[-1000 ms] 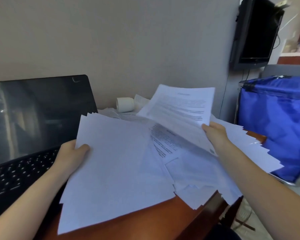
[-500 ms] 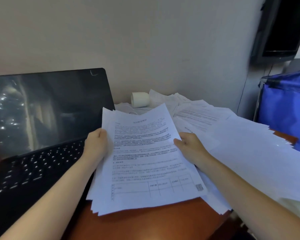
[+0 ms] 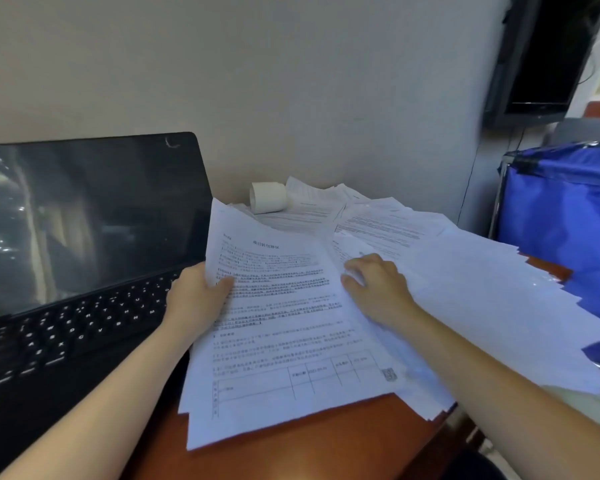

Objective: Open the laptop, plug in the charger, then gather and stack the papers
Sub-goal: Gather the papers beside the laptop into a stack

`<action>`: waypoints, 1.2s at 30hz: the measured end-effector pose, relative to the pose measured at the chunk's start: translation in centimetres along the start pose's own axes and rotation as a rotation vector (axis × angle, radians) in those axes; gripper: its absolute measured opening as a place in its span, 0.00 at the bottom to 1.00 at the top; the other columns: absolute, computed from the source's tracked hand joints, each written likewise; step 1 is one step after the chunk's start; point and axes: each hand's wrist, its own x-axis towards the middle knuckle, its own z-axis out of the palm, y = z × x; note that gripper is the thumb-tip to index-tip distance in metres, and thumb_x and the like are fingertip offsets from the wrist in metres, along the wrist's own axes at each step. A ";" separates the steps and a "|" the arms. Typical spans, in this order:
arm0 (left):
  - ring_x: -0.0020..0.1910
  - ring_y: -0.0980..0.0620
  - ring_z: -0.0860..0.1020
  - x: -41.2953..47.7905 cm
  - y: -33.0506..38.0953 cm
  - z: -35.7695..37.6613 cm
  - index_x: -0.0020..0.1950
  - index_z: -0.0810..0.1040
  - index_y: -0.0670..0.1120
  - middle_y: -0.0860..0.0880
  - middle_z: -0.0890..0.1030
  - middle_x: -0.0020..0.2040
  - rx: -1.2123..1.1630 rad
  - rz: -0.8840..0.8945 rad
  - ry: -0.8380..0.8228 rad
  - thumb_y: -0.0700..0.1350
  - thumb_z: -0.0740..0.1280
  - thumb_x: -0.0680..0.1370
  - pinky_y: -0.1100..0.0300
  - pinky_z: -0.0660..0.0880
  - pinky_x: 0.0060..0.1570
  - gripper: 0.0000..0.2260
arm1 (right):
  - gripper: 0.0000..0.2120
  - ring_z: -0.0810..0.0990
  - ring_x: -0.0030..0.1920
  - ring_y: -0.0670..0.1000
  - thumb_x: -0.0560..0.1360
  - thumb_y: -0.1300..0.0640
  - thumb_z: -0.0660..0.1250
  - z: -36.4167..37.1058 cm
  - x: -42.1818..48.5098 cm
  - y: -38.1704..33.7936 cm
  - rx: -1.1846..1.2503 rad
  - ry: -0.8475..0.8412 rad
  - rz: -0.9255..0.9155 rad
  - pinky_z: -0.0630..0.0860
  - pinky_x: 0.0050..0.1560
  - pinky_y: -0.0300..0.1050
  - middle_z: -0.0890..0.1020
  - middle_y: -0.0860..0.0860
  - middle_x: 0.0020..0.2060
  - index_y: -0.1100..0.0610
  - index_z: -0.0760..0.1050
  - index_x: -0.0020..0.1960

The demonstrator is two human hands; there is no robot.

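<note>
A black laptop [image 3: 84,258] stands open on the left with a dark screen. To its right, a stack of printed papers [image 3: 284,341] lies on the reddish-brown desk [image 3: 326,441]. My left hand [image 3: 198,299] grips the stack's left edge, thumb on the top sheet. Along the stack's right edge lies my right hand [image 3: 378,289], its fingers curled onto the loose white sheets [image 3: 482,299] that spread out to the right. More printed sheets [image 3: 378,223] lie scattered toward the wall. No charger is visible.
A white paper roll [image 3: 269,197] lies by the wall behind the papers. A blue fabric bin [image 3: 568,230] stands right of the desk, where sheets overhang the edge. A black monitor [image 3: 548,53] hangs on the wall at upper right.
The printed sheet my right hand held up a second ago now lies on top of the left-hand stack. My right hand has since shifted right, off the stack onto the loose sheets.
</note>
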 end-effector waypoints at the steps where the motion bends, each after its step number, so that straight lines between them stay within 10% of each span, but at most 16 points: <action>1: 0.51 0.46 0.79 -0.1 0.1 0.0 0.55 0.78 0.48 0.50 0.82 0.51 0.028 0.010 0.008 0.45 0.64 0.78 0.47 0.75 0.56 0.07 | 0.13 0.69 0.64 0.60 0.79 0.51 0.59 -0.7 0.3 0.9 0.025 0.033 0.099 0.66 0.58 0.48 0.72 0.54 0.64 0.52 0.75 0.60; 4: 0.51 0.45 0.79 -0.1 -0.2 -0.1 0.56 0.78 0.48 0.50 0.82 0.52 0.074 0.037 0.020 0.45 0.63 0.79 0.46 0.74 0.56 0.08 | 0.04 0.71 0.58 0.61 0.75 0.52 0.61 -2.6 0.9 4.0 0.012 0.060 0.315 0.69 0.55 0.49 0.74 0.57 0.59 0.52 0.71 0.48; 6: 0.50 0.46 0.79 -0.1 -0.1 -0.1 0.55 0.78 0.48 0.50 0.81 0.51 0.066 0.035 0.014 0.45 0.63 0.79 0.47 0.75 0.56 0.08 | 0.15 0.73 0.57 0.60 0.74 0.53 0.64 -3.5 1.2 5.5 0.123 0.039 0.380 0.71 0.54 0.48 0.75 0.55 0.58 0.53 0.70 0.60; 10: 0.49 0.47 0.79 -0.1 -0.1 0.0 0.55 0.78 0.47 0.52 0.80 0.48 0.044 0.038 0.000 0.44 0.63 0.79 0.49 0.76 0.54 0.08 | 0.18 0.74 0.34 0.49 0.73 0.61 0.69 -4.6 1.0 5.5 0.901 0.014 0.444 0.67 0.32 0.39 0.77 0.53 0.46 0.58 0.71 0.62; 15: 0.44 0.50 0.78 -0.2 -0.1 0.1 0.54 0.78 0.46 0.52 0.79 0.45 0.010 0.033 0.025 0.43 0.63 0.79 0.54 0.74 0.47 0.06 | 0.07 0.83 0.46 0.53 0.76 0.63 0.66 -3.4 -0.4 3.5 1.243 -0.059 0.334 0.78 0.49 0.46 0.85 0.54 0.47 0.60 0.78 0.53; 22: 0.38 0.57 0.77 -0.2 -0.2 0.1 0.51 0.77 0.46 0.52 0.79 0.43 -0.061 0.012 0.052 0.43 0.62 0.79 0.63 0.70 0.34 0.05 | 0.10 0.82 0.49 0.58 0.79 0.63 0.61 -1.3 -1.3 1.9 0.796 -0.053 0.239 0.81 0.44 0.50 0.83 0.55 0.50 0.60 0.78 0.56; 27: 0.40 0.53 0.77 -0.1 -0.1 -0.1 0.53 0.77 0.45 0.51 0.79 0.45 -0.157 -0.008 0.109 0.42 0.62 0.79 0.61 0.70 0.36 0.06 | 0.07 0.81 0.45 0.52 0.79 0.63 0.61 -2.2 -0.4 3.6 1.148 0.413 0.377 0.80 0.41 0.46 0.82 0.53 0.47 0.58 0.75 0.55; 33: 0.42 0.51 0.78 -0.3 -0.1 0.0 0.52 0.77 0.45 0.50 0.79 0.45 -0.100 -0.013 0.066 0.43 0.62 0.80 0.59 0.71 0.38 0.06 | 0.11 0.83 0.48 0.51 0.76 0.70 0.63 -1.9 -0.9 5.4 1.053 0.101 0.271 0.82 0.43 0.45 0.83 0.55 0.51 0.58 0.78 0.52; 36: 0.44 0.49 0.78 -0.6 0.1 0.0 0.53 0.78 0.45 0.50 0.80 0.46 -0.107 -0.025 0.058 0.43 0.62 0.79 0.55 0.73 0.44 0.07 | 0.11 0.81 0.49 0.54 0.78 0.68 0.60 -1.9 -0.8 5.6 1.149 0.270 0.318 0.82 0.41 0.49 0.81 0.54 0.51 0.58 0.75 0.57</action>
